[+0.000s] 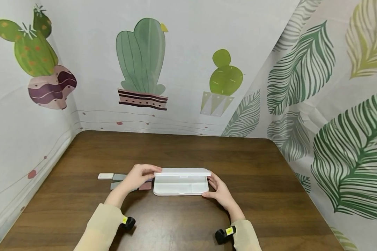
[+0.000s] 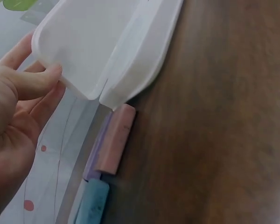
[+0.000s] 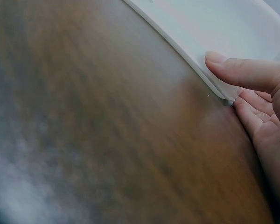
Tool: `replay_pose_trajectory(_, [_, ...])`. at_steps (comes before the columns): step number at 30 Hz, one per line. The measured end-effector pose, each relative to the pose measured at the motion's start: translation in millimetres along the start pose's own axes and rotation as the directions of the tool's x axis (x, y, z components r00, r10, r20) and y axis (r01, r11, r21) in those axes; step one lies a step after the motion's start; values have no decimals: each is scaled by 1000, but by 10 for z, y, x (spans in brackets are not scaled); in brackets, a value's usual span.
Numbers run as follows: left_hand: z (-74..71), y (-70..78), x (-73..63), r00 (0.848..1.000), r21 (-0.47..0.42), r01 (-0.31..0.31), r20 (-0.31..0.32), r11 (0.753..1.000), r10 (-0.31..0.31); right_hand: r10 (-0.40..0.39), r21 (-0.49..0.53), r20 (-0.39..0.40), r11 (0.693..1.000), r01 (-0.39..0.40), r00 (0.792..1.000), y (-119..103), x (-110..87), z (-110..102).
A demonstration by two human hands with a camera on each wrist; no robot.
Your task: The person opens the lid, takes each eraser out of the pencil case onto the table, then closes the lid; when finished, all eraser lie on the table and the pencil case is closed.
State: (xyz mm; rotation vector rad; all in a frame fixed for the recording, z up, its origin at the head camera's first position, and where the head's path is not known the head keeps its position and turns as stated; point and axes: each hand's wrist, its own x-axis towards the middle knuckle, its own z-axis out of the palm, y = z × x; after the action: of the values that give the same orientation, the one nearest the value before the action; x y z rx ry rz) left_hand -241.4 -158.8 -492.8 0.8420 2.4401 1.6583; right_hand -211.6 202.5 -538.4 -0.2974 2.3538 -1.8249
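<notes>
A white pencil case (image 1: 172, 189) lies on the table with its hinged lid (image 1: 185, 170) raised partway. Its tray has a long compartment and a smaller one at the right, both bare inside. My left hand (image 1: 137, 177) pinches the lid's left corner, thumb on the inner face in the left wrist view. At the other end, my right hand (image 1: 221, 191) grips the case's right side, its thumb (image 3: 224, 67) over the front corner. Just left of the case lie several short, flat markers, among them a pink one (image 1: 145, 186) and a white one (image 1: 105, 176); my left hand partly hides them.
The brown wooden table (image 1: 176, 223) extends around the case, with rounded back corners. A white cloth (image 1: 188, 69) printed with cacti and leaves hangs behind and along the sides. A small black camera (image 1: 127, 223) is strapped at each wrist.
</notes>
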Motion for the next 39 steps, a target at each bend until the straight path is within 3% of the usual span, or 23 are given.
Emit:
replay_pose_trajectory(5, [21, -8, -75, 999, -30, 9, 41, 1000, -8, -3, -6, 10, 1000, 3, 1000, 3, -12, -15])
replay_pose_trajectory(10, [71, -24, -125, 1000, -69, -14, 13, 998, 15, -17, 12, 21, 1000, 16, 1000, 0, -24, -23])
replay_pose_trajectory(14, [113, -66, -137, 998, 9, -57, -19, 998, 57, -53, 77, 12, 996, 52, 999, 3, -30, -23])
replay_pose_trajectory(19, [149, -101, -150, 999, 54, -22, -30, 998, 24, -93, 137, 0, 986, 92, 996, 15, -20, -15])
replay_pose_trajectory(24, [167, -99, -162, 1000, 56, -14, -27, 998, 16, -77, 136, 2, 988, 76, 997, 19, -3, -11])
replay_pose_trajectory(30, [192, -123, -184, 1000, 35, 12, -14, 999, -12, -111, 108, 22, 988, 108, 994, 17, -3, -19])
replay_pose_trajectory(39, [212, -89, -174, 999, 168, 36, -21, 985, -32, -159, 57, 36, 986, 157, 987, 45, -2, -26])
